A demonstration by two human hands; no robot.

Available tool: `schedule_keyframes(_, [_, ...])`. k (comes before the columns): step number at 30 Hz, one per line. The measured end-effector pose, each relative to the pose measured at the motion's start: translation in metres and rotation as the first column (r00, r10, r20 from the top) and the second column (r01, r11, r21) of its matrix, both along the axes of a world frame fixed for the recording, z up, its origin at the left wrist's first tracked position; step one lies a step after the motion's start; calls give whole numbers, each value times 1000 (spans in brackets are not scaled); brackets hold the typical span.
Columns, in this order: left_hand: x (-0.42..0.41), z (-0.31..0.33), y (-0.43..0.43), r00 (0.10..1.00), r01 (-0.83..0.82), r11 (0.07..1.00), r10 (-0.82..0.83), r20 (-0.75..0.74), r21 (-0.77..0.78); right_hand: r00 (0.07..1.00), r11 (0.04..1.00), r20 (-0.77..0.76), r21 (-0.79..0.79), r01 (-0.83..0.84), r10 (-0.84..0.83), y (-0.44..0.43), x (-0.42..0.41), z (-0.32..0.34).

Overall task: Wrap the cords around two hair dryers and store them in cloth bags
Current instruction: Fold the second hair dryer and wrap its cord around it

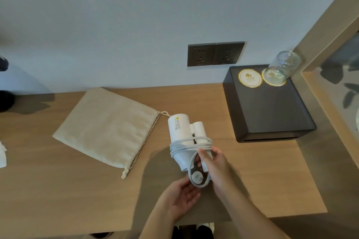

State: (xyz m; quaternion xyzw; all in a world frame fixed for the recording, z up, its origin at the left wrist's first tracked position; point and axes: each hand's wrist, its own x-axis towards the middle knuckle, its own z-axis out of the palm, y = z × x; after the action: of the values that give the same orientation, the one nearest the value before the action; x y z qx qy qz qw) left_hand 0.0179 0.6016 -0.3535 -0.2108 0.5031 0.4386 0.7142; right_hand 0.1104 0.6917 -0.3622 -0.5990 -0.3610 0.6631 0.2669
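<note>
A white hair dryer (179,128) with its handle folded lies over the wooden desk (58,190), its grey-white cord (189,144) wound around the body in several turns. My right hand (213,165) grips the dryer's near end, thumb over the cord. A loose loop of cord runs down to the round plug (198,177). My left hand (179,199) is beneath the plug, palm up, fingers curled at the loop's lower edge. A beige drawstring cloth bag (108,128) lies flat to the left of the dryer.
A dark box (272,114) stands at the right with two round coasters and an upturned glass (281,66) on it. Twin wall sockets (215,53) sit above the desk. White paper (3,153) lies at the left edge; a dark object (5,101) is far left.
</note>
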Motion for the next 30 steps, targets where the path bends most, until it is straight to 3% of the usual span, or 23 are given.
schedule_keyframes(5, [-8, 5, -2, 989, 127, 990, -123, -81, 56, 999, 998, 20, 43, -39, 39, 0, 0, -2])
schedule_keyframes(11, [-14, 15, -10, 990, 143, 973, -137, -45, 179, 993, 991, 73, 92, -101, 94, -2, -2, 5])
schedule_keyframes(16, [-13, 24, -9, 980, 159, 981, -144, -136, 110, 988, 985, 99, 112, -132, 121, -6, -7, 12])
schedule_keyframes(22, [-15, 32, -8, 979, 192, 981, -192, -71, -1, 991, 983, 41, 125, -135, 131, -12, -11, 17])
schedule_keyframes(30, [-19, 32, -15, 963, 266, 961, -263, -52, 70, 985, 972, 33, 154, -175, 172, -15, -7, 11])
